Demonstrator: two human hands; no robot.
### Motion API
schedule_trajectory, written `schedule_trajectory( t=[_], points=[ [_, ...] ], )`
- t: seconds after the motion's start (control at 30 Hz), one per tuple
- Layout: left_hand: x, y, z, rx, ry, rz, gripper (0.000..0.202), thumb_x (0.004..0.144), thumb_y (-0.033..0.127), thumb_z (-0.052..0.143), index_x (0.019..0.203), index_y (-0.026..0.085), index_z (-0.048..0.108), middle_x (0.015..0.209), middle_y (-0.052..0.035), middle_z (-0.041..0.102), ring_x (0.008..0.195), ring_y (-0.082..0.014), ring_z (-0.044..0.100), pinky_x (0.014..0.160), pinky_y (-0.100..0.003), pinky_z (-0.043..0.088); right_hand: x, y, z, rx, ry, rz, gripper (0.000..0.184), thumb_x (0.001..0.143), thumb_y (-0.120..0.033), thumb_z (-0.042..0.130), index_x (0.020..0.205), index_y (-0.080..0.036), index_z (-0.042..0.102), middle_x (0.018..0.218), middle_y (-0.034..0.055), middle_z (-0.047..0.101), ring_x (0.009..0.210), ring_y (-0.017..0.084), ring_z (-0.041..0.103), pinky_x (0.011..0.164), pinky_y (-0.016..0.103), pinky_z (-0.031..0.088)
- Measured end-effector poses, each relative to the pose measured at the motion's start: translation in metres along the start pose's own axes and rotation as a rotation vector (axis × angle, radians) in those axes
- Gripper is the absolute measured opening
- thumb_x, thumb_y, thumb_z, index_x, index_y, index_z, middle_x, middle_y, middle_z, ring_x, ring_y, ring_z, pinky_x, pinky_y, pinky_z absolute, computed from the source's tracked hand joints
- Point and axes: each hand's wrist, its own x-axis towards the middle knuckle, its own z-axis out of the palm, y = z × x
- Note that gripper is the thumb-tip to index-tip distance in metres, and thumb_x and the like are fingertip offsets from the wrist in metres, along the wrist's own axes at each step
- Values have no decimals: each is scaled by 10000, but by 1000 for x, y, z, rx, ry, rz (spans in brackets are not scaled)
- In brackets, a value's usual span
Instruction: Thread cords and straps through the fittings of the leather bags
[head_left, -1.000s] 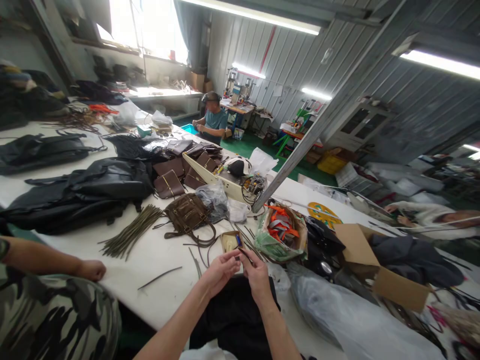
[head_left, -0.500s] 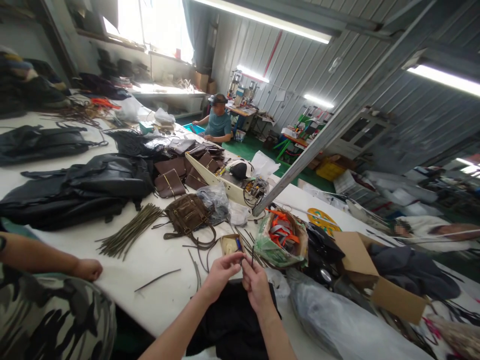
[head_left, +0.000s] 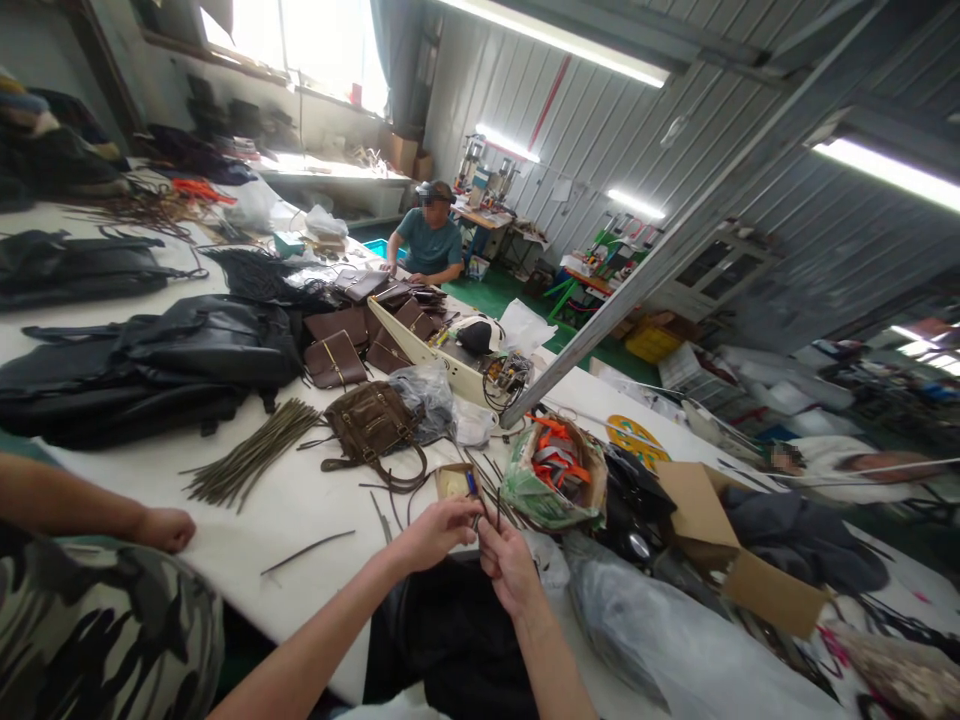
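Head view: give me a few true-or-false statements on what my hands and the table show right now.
1. The left hand and right hand pinch a thin dark strip. True.
2. The brown handbag lies right of the bag of orange straps. False: it lies to its left.
3. The bundle of olive strips rests on the white table. True.
4. The small cardboard box is shut. False: its top is open.

On the tabletop (head_left: 300, 510) a handbag (head_left: 371, 425) lies between a bundle of strips (head_left: 251, 462), left, and a basket (head_left: 555, 470), right; a small box (head_left: 454, 482) lies before it.
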Motion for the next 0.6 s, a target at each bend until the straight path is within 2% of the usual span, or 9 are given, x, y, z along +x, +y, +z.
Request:
schedule_trajectory(
  t=[0.13, 0.2, 0.27, 0.33, 0.4, 0.5, 0.53, 0.6],
  points=[
    [-9, 4, 3, 13, 25, 1, 303, 941, 302, 748, 1227, 226, 808, 1162, -95, 733, 1013, -227, 657, 918, -336, 536, -2, 1, 0, -58, 1, 11, 644, 753, -544, 985, 1223, -188, 727, 604, -137, 260, 500, 42, 105, 415, 190, 114],
    [-14, 3, 2, -5, 74, -15, 298, 978, 377, 723, 1221, 221, 798, 1226, -112, 747, 1064, -245, 670, 979, -364, 536, -2, 1, -1, -84, 28, 7, 601, 757, -591, 967, 1132, -181, 738, 595, -132, 276, 489, 41, 114, 416, 197, 109],
    [-17, -1, -3, -46, 141, -46, 347, 1008, 457, 685, 1235, 209, 774, 1228, -128, 763, 1091, -265, 688, 1027, -398, 534, -1, -2, -3, -96, 79, -27, 584, 763, -653, 936, 1041, -181, 732, 615, -108, 356, 485, 42, 137, 419, 206, 112],
    [-21, -3, -9, -104, 195, -78, 414, 1040, 516, 621, 1280, 201, 741, 1287, -154, 759, 1187, -296, 693, 1094, -442, 516, 0, -11, -3, -88, 126, -88, 575, 777, -696, 902, 978, -191, 712, 696, -63, 467, 501, 50, 195, 427, 211, 169],
    [-25, -3, -15, -164, 196, -104, 443, 1058, 545, 576, 1294, 204, 732, 1434, -179, 707, 1360, -329, 636, 1181, -485, 465, 3, -25, 0, -76, 135, -148, 550, 793, -699, 887, 921, -202, 687, 755, -37, 508, 538, 68, 275, 463, 219, 277],
    [-27, 4, -14, -225, 50, -128, 405, 992, 549, 695, 1206, 217, 788, 1596, -173, 605, 1531, -367, 506, 1264, -508, 380, 9, -47, 13, -89, 83, -198, 514, 821, -675, 879, 866, -208, 668, 744, -29, 502, 589, 98, 373, 554, 243, 403],
    [-26, 9, -12, -223, -31, -121, 387, 965, 540, 738, 1171, 220, 810, 1601, -163, 603, 1544, -372, 489, 1281, -505, 355, 12, -53, 19, -99, 56, -203, 505, 831, -672, 872, 869, -210, 673, 747, -25, 512, 601, 108, 398, 574, 252, 422],
    [-18, 17, -7, -193, -170, -93, 366, 936, 522, 782, 1144, 227, 838, 1515, -145, 678, 1482, -370, 551, 1273, -489, 358, 16, -62, 30, -122, 0, -201, 497, 848, -677, 857, 873, -213, 680, 756, -15, 537, 615, 123, 437, 589, 267, 438]
  ],
)
